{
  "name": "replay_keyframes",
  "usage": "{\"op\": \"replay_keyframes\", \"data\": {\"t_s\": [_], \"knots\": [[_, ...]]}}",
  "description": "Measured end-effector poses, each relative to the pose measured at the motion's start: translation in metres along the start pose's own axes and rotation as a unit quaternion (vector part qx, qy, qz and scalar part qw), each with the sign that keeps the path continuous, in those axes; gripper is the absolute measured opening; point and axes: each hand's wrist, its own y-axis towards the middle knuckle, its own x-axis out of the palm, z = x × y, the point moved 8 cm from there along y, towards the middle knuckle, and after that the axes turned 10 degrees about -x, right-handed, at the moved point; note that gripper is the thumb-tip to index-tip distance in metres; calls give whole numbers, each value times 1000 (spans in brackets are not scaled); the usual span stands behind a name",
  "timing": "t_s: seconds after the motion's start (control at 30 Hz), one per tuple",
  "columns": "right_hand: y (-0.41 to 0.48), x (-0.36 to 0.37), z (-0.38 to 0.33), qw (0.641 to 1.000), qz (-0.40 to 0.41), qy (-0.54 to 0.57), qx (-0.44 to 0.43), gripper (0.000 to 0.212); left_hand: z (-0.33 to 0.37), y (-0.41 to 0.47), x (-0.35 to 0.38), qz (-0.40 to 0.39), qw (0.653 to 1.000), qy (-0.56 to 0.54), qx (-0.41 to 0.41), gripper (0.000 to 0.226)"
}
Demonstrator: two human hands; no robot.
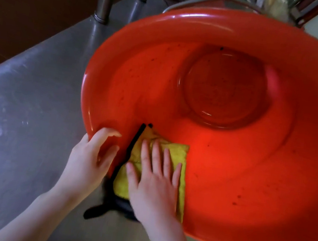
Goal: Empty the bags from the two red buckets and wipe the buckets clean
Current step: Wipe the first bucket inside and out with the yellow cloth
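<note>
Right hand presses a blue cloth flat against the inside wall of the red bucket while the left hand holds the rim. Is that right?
Not quite: the cloth is yellow with a black edge, not blue. The head view shows the right hand pressing it flat against the inside wall of the red bucket while the left hand holds the rim.

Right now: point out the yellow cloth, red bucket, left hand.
yellow cloth (179, 150), head view, uncovered upper-right corner.
red bucket (248, 173), head view, inner side wall.
left hand (89, 157), head view, back of the hand.
</note>
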Motion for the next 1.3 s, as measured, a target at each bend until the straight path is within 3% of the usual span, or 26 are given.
{"op": "replay_keyframes", "data": {"t_s": [0.07,0.23,0.33,0.63,0.73,0.97,1.3], "knots": [[-12,2,4,1000,-22,-17,1,67,1,-1,0,-1,1000,0,3,27],[57,-20,102,976,-77,-98,179,63,0,-2,-1,-7,1000,4,6,26],[91,-25,125,966,-127,-83,209,61,1,-1,1,-7,1000,-1,3,26],[10,6,-10,999,3,10,41,72,-1,0,2,-7,1000,-21,-8,31],[32,5,6,998,18,20,55,69,0,1,1,-15,1000,-20,-2,32],[135,-13,94,978,-1,94,186,61,-1,0,4,-13,1000,-10,-3,26],[4,1,-6,999,39,24,29,73,3,-1,3,4,1000,5,1,33]]}}
